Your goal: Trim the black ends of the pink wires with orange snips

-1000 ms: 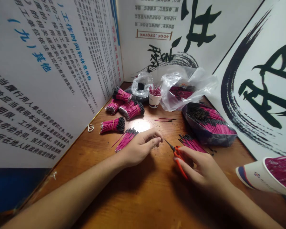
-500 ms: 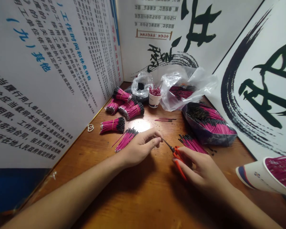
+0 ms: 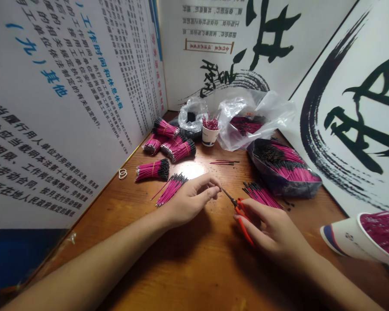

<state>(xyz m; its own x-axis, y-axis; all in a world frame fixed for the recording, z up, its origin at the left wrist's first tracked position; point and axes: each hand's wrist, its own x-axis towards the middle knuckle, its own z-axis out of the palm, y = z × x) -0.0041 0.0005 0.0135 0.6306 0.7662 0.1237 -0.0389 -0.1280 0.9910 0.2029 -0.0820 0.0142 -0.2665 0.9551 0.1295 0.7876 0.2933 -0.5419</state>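
Orange-handled scissors (image 3: 242, 212) are held in my right hand (image 3: 272, 226), with thumb and fingers around the handles. Their thin metal tips point up and left, reaching the fingertips of my left hand (image 3: 194, 198). Those fingers are pinched together; whatever sits between them is too small or hidden to make out. Just behind my left hand lies a loose pile of pink wires with black ends (image 3: 172, 190). A second loose pile of pink wires (image 3: 261, 195) is beyond the scissors, to the right.
Banded wire bundles (image 3: 153, 170) lie at the back left. A paper cup of wires (image 3: 209, 137) stands between plastic bags (image 3: 238, 129). At right are an open dark bag of wires (image 3: 288, 188) and a tilted paper cup (image 3: 340, 235). Printed panels (image 3: 129, 86) enclose the table.
Both hands and the scissors stay almost exactly where they were. The view has shifted very slightly.
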